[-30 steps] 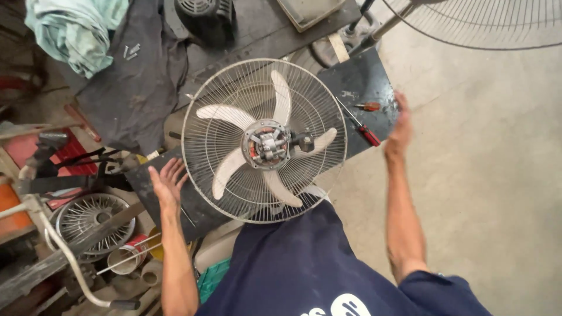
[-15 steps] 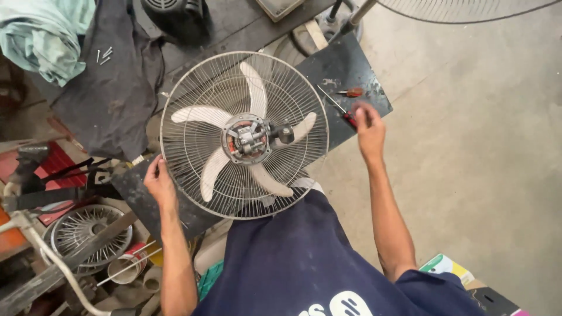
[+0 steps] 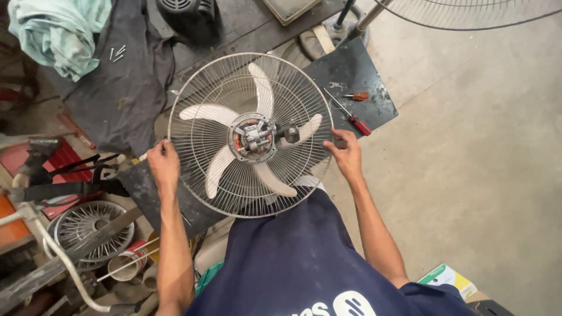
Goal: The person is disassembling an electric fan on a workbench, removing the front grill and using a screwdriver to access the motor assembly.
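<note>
A round wire fan guard (image 3: pixel 193 111) lies flat on a dark bench, with white blades (image 3: pixel 202 111) under the wires and a bare motor (image 3: pixel 256 138) at its centre. My left hand (image 3: pixel 164 165) grips the guard's left rim. On the opposite side my right hand (image 3: pixel 346 153) holds the right rim. Both forearms reach forward from my dark blue shirt.
Two red-handled screwdrivers (image 3: pixel 358 124) lie on a black board (image 3: pixel 374 99) just right of the guard. A dark cloth (image 3: pixel 126 88) with loose screws and a pale green rag (image 3: pixel 58 35) sit far left. Another fan grille (image 3: pixel 88 231) lies low left; a standing fan (image 3: pixel 468 14) is top right.
My right hand came down from beyond the board to the guard's right rim. My left hand moved up onto the left rim. The view shifted closer over the fan.
</note>
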